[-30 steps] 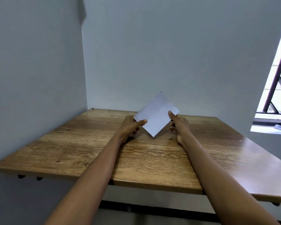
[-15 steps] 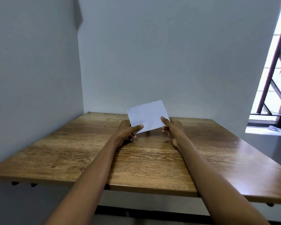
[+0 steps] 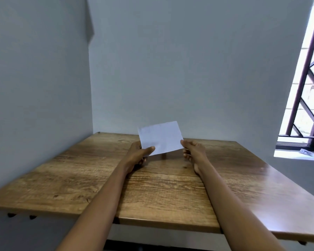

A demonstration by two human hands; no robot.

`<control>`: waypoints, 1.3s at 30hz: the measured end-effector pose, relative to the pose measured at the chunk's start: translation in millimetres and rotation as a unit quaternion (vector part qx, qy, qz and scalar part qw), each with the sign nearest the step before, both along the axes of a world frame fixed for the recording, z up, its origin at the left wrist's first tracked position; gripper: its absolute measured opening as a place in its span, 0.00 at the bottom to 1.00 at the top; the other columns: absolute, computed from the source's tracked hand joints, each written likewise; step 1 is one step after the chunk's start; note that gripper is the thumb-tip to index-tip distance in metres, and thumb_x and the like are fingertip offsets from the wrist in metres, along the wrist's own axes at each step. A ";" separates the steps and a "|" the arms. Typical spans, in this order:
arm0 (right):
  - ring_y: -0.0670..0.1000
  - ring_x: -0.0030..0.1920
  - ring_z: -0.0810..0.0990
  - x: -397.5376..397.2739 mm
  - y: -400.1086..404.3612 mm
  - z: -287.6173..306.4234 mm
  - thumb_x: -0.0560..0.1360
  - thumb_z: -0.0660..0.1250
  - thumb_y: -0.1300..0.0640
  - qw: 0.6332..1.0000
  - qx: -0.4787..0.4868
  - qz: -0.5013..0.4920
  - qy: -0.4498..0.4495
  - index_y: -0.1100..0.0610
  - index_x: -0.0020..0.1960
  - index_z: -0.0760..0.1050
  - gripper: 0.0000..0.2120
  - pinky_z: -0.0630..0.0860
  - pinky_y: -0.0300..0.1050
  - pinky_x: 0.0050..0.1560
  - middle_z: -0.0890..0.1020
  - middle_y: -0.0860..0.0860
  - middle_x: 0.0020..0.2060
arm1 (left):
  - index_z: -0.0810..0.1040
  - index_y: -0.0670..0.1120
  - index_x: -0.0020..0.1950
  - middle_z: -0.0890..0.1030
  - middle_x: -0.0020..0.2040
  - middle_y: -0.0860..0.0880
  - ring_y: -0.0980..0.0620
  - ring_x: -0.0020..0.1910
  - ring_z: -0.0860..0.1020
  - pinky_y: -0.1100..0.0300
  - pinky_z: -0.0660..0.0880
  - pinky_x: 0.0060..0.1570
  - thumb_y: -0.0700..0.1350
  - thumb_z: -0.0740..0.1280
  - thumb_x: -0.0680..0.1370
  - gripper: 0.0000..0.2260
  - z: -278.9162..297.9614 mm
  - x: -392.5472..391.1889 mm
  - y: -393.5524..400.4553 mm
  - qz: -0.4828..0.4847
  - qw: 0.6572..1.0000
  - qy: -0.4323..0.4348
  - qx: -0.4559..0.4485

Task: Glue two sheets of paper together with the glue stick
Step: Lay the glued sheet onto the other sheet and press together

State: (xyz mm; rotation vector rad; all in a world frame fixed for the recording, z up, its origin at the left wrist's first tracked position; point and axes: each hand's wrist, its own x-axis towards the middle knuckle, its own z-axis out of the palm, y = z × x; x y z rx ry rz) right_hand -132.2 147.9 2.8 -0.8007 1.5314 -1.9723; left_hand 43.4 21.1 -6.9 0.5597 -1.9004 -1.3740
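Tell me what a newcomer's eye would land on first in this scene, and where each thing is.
First, the white paper, held up above the far middle of the wooden table. The left hand pinches its lower left corner, and the right hand holds its lower right corner. Next, the bright window with dark bars at the right edge. No glue stick is in view.

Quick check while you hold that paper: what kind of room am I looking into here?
Probably a plain room corner set up as a work spot. A wooden table sits against bare grey walls, and a barred window is on the right. Both hands hold only a white paper.
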 end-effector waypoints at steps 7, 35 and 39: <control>0.45 0.29 0.73 -0.1 -3.5 -2.2 0.73 0.72 0.57 1.000 0.000 0.021 0.023 0.57 0.46 0.78 0.06 0.73 0.35 0.30 0.76 0.50 0.32 | 0.79 0.45 0.48 0.75 0.27 0.50 0.58 0.20 0.69 0.66 0.64 0.20 0.44 0.68 0.76 0.04 1.1 1.7 -0.9 0.060 0.998 0.023 0.008; 0.46 0.44 0.83 3.2 -4.7 -4.1 0.74 0.71 0.55 0.995 0.006 0.052 0.087 0.52 0.53 0.77 0.09 0.79 0.37 0.36 0.84 0.47 0.45 | 0.78 0.47 0.60 0.83 0.51 0.50 0.53 0.47 0.81 0.60 0.77 0.40 0.52 0.70 0.74 0.17 2.5 -0.8 1.6 0.020 0.998 0.031 0.054; 0.47 0.44 0.85 10.9 -10.2 -7.5 0.73 0.72 0.51 0.987 0.030 0.092 0.132 0.53 0.56 0.78 0.13 0.79 0.37 0.35 0.85 0.48 0.46 | 0.78 0.42 0.61 0.83 0.53 0.44 0.48 0.49 0.83 0.58 0.79 0.43 0.45 0.73 0.72 0.19 0.5 1.4 -1.7 0.052 0.996 0.056 0.047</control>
